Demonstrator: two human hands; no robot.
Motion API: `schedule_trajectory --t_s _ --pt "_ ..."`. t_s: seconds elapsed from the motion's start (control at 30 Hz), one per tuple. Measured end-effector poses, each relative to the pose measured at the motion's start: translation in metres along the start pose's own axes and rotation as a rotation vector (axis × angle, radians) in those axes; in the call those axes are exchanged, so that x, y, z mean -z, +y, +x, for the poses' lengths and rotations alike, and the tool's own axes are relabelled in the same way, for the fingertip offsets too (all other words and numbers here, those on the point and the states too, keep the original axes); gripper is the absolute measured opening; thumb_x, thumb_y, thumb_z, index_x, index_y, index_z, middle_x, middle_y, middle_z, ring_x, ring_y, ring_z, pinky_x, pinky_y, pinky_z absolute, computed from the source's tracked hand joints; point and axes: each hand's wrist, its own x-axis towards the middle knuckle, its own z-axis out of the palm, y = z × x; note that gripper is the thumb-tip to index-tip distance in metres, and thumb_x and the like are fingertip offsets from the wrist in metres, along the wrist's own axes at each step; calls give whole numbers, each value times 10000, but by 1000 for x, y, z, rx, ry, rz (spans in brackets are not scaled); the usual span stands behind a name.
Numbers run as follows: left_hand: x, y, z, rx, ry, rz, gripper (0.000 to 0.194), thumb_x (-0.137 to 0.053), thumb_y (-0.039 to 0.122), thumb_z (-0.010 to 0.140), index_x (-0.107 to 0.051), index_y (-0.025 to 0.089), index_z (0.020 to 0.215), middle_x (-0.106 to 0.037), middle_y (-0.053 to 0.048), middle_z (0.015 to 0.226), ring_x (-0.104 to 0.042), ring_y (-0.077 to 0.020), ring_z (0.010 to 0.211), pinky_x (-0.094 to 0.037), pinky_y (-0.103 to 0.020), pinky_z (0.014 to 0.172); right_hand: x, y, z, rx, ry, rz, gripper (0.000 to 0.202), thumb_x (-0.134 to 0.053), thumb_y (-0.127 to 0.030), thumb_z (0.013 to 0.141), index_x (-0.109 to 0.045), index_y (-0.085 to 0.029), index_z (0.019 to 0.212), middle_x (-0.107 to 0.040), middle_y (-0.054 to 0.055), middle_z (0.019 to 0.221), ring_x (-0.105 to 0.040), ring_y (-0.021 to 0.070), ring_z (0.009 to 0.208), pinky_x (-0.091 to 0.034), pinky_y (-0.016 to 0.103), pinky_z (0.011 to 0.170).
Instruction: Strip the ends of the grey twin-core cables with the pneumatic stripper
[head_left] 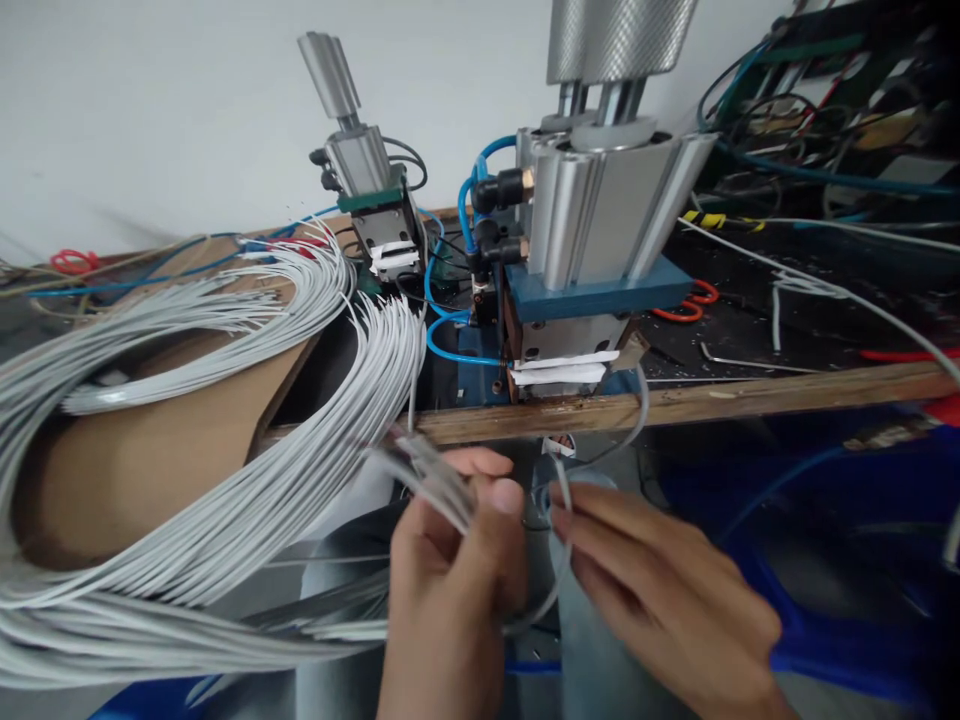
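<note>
My left hand (450, 580) is closed around a small bunch of grey cables (427, 470), their ends fanning up past my thumb. My right hand (660, 590) pinches a single grey cable (559, 480) between thumb and fingers; that cable loops up to the right under the front of the pneumatic press (592, 230). Both hands sit just below the bench's wooden front edge (750, 395), in front of the press's jaw (562, 370). A large bundle of grey cables (225, 520) sweeps in from the left toward my left hand.
A second, smaller pneumatic unit (367, 190) stands behind the bundle. Blue air hoses (450, 330) run between the machines. Brown cardboard (150, 440) lies under the cables. Orange-handled scissors (686, 305) and tangled wires (825, 100) occupy the right bench. Blue bins (862, 560) sit below.
</note>
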Motion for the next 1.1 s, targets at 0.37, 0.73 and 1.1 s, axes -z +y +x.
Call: schedule_trajectory --t_s 0.37,0.73,1.1 --pt "-50 47 -11 -143 81 -166 139 -539 284 862 -607 217 761 -320 81 497 -116 -63 426 -142 -196 391 -14 20 44 117 217 -182 327 -661 -9 800 -693 -179 1078 -772 36 982 -721 120 894 -562 216 820" --pt "-56 56 -8 -118 44 -213 103 -651 272 780 -588 221 716 -153 92 509 -97 -73 426 -95 -217 400 -15 17 52 65 199 -180 211 -641 -60 840 -709 -141 1022 -773 37 940 -704 74 893 -531 180 820" --pt "-44 67 -7 -7 -114 -264 164 -722 299 770 -628 230 655 -409 71 377 -319 -82 315 -137 -291 391 -13 12 57 43 160 -193 176 -605 -83 875 -701 -129 1016 -762 33 960 -684 53 906 -487 151 875"
